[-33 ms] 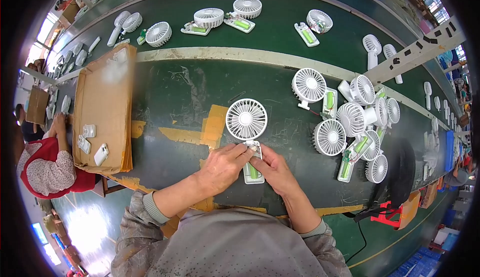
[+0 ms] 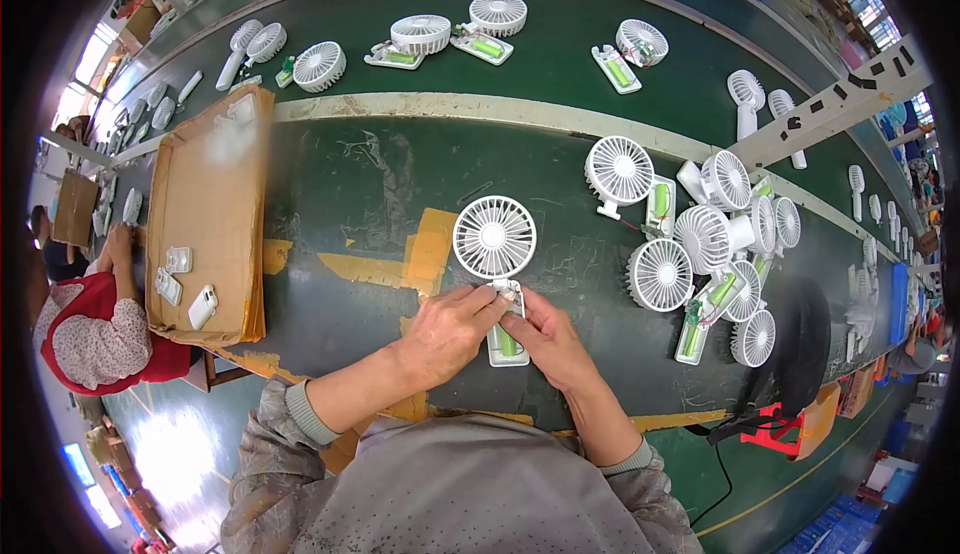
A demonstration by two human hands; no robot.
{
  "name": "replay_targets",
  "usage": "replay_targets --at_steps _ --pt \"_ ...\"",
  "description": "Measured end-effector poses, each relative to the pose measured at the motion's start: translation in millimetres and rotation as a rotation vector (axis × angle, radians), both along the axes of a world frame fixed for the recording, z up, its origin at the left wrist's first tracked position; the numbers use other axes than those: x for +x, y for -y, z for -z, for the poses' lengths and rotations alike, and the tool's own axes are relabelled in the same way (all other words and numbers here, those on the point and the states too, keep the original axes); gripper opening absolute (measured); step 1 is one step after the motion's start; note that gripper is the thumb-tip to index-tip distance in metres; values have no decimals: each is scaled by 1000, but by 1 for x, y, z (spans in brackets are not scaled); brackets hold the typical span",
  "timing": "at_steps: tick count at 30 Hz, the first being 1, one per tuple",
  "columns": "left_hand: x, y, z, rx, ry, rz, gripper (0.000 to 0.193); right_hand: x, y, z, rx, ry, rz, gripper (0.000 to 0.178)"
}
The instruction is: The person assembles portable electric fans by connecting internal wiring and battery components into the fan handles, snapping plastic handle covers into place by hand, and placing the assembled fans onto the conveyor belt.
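A white handheld fan [image 2: 495, 238] lies face up in front of me, its round grille pointing away from my body. Its handle is opened, showing a green battery [image 2: 507, 343] inside the white shell. My left hand [image 2: 452, 329] is closed at the top of the handle, fingertips pinched near the neck. From the other side, my right hand [image 2: 550, 339] grips the handle's edge with its thumb beside the battery. Small parts under my fingertips are mostly hidden.
Several opened fans [image 2: 703, 239] are piled at the right. A cardboard tray [image 2: 205, 224] with white covers stands left. Beyond a pale rail [image 2: 430, 107], a green belt [image 2: 560, 44] carries more fans. A slanted white beam [image 2: 840, 99] crosses at right. A co-worker [image 2: 105, 339] sits far left.
The fans on the far belt have shifted slightly to the right. My hands and the fan they hold stay almost in place.
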State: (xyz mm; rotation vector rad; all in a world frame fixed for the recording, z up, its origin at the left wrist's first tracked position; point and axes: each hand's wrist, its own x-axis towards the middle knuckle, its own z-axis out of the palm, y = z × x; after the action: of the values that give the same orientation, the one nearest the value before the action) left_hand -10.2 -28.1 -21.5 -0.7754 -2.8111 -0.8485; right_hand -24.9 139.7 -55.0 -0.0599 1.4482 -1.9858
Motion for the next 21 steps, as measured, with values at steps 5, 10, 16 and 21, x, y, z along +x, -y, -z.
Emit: replay_targets --at_steps 5,10,16,21 --pt "-7 6 -1 69 139 -27 34 -2 2 -5 -11 34 -15 38" --pt "-10 3 -8 153 264 -111 33 -4 -1 -11 -55 94 -20 37" --pt "-9 5 -9 137 331 -133 36 -15 8 -12 121 130 -3 28" --pt "-6 4 -9 140 85 -126 23 -18 9 -4 52 182 78 22"
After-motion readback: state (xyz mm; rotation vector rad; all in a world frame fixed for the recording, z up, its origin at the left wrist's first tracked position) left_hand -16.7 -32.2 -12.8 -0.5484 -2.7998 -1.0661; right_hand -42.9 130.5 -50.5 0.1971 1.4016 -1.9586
